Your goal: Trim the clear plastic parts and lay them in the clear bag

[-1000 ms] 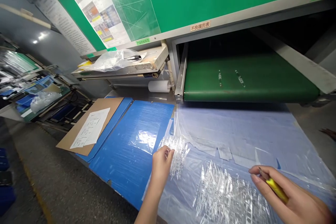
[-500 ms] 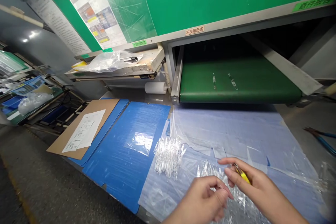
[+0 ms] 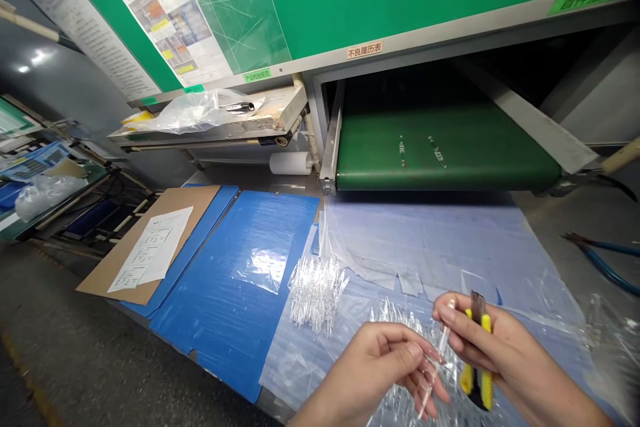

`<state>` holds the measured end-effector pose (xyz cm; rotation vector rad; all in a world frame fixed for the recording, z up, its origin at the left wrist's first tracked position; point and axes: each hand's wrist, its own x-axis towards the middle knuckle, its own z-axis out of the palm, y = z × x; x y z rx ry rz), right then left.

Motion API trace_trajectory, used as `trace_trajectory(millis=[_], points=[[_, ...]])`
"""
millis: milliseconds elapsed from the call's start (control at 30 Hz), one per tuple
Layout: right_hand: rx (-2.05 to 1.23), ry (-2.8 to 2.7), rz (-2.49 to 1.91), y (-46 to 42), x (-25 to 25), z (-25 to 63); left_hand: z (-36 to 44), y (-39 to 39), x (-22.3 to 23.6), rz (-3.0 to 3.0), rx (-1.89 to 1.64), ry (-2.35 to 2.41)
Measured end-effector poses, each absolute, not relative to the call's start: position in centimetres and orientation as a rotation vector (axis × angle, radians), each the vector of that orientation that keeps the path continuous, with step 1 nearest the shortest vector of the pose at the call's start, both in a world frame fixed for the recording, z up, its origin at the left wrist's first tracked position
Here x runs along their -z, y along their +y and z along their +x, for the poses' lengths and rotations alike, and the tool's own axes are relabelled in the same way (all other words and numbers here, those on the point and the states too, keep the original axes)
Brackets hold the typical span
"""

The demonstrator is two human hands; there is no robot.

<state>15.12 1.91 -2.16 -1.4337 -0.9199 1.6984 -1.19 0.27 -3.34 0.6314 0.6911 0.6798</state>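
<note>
A slim clear plastic piece [image 3: 428, 388] slants between my two hands. My left hand [image 3: 383, 363] is closed, pinching its middle and lower part with thumb and fingers. Its upper end lies between the thumb and forefinger of my right hand [image 3: 515, 347]. That same hand also holds a yellow and black utility knife [image 3: 479, 363] across its fingers, with the metal end pointing up. Beneath both hands lies a heap of similar clear pieces [image 3: 393, 313], partly hidden by them. A second pile of clear pieces [image 3: 317, 293] sits to the left on the plastic sheeting [image 3: 400, 227].
Ahead is a green conveyor belt [image 3: 450, 163] carrying a few small clear parts. Blue-handled pliers [image 3: 603, 260] lie at the right. To the left are a blue board [image 3: 225, 280] and a cardboard sheet [image 3: 107, 260] with paper. A shelf [image 3: 270, 113] juts out above them.
My right hand has turned, bringing the utility knife upright and into fuller view. The clear piece now shows stretched between both hands. The view has shifted slightly.
</note>
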Motion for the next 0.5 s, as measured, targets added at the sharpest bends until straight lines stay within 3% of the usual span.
trace_trajectory(millis=[500], points=[[-1.703, -0.878, -1.396, 1.89, 2.13, 15.52, -0.89, 0.16, 3.63, 0.582, -0.655, 0.666]])
